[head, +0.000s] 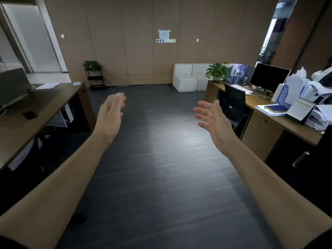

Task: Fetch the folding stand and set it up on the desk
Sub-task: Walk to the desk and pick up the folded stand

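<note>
At the far left a glass partition (30, 42) opens onto a brighter space. In front of it the left surface (41, 112), dark wood, runs along the left edge of view. On it sit a grey folded item propped at an angle (14, 87), which may be the stand, though I cannot tell; a small black object (30, 115) near the front edge; and papers (47, 85) and a pale blue item (77, 83) at the far end. Past that surface a plant (92, 65) stands on a black rack (95, 79) against the brown panelled wall (134, 42), which bears a taped notice (164, 34) above a row of switches.

The floor (161, 159) is dark grey with a streaked grain, bare down the middle. Both forearms reach out over it. The left hand (112, 112) has its fingers loosely curled, its grip holding nothing. The right hand (211, 115) is spread open, palm turned inward, also holding nothing. The two hands are well apart.

Against the far wall, right of centre, sit two white seats (190, 79). The right surface (280, 115), lighter wood with drawers below, carries a second plant (217, 71), blue file racks (239, 72), a dark monitor (269, 76), a white keyboard (241, 88), a blue notebook (275, 108) and heaped papers (312, 94). A black chair (234, 103) is tucked against it.
</note>
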Action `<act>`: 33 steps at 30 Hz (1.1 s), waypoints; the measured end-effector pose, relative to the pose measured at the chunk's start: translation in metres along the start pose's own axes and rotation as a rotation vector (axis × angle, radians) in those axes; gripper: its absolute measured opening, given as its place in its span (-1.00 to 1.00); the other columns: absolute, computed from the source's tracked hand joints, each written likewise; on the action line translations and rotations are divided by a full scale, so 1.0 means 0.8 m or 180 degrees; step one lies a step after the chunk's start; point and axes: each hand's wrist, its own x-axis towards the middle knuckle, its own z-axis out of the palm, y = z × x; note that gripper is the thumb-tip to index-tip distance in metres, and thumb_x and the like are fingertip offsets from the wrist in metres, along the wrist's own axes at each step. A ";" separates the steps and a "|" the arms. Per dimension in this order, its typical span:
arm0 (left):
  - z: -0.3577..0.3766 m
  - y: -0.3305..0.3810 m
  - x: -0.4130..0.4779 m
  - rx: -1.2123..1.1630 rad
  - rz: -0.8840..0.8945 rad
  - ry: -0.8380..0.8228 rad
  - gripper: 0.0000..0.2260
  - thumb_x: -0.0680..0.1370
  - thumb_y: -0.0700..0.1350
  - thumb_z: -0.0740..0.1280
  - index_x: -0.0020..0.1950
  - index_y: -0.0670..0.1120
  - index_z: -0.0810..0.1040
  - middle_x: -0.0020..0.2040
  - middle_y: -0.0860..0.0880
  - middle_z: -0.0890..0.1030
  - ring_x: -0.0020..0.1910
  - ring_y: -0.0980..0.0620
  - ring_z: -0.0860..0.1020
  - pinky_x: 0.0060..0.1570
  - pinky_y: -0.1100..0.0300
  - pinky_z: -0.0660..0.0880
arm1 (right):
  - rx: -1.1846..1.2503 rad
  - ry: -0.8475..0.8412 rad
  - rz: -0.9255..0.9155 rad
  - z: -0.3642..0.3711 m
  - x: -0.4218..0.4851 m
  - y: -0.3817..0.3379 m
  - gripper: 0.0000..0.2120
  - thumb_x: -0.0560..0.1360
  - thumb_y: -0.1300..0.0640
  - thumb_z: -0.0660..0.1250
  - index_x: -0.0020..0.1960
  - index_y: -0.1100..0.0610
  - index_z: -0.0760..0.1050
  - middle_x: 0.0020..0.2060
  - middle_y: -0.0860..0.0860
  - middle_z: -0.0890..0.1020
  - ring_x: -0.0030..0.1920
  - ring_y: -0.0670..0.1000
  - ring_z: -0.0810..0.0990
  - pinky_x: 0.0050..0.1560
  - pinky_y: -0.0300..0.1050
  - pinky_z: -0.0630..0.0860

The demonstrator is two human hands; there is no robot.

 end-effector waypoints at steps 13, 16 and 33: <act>0.043 -0.143 0.288 0.0057 -0.0336 0.0018 -0.52 0.70 0.15 0.01 0.49 -0.07 0.41 0.46 -0.04 0.50 0.39 0.03 0.48 0.41 0.00 0.41 | 0.0190 0.0049 0.0250 0.037 0.316 0.087 -0.48 0.65 -0.21 -0.11 0.34 0.01 0.45 0.29 0.06 0.57 0.30 0.06 0.54 0.40 0.11 0.40; 0.067 -0.184 0.364 0.0003 -0.0430 0.0094 -0.49 0.69 0.17 -0.01 0.52 -0.06 0.39 0.48 -0.05 0.49 0.39 0.04 0.48 0.41 0.01 0.40 | 0.0252 0.0001 0.0166 0.038 0.407 0.119 -0.45 0.64 -0.22 -0.10 0.37 0.03 0.45 0.29 0.05 0.58 0.30 0.06 0.55 0.38 0.10 0.41; 0.153 -0.350 0.792 0.0074 -0.0398 0.0610 -0.52 0.70 0.16 0.00 0.49 -0.05 0.42 0.45 -0.04 0.52 0.41 0.03 0.49 0.46 -0.06 0.39 | 0.0410 -0.0358 0.0353 0.068 0.907 0.253 -0.51 0.62 -0.26 -0.05 0.26 -0.08 0.53 0.17 -0.12 0.67 0.20 -0.09 0.63 0.22 -0.12 0.49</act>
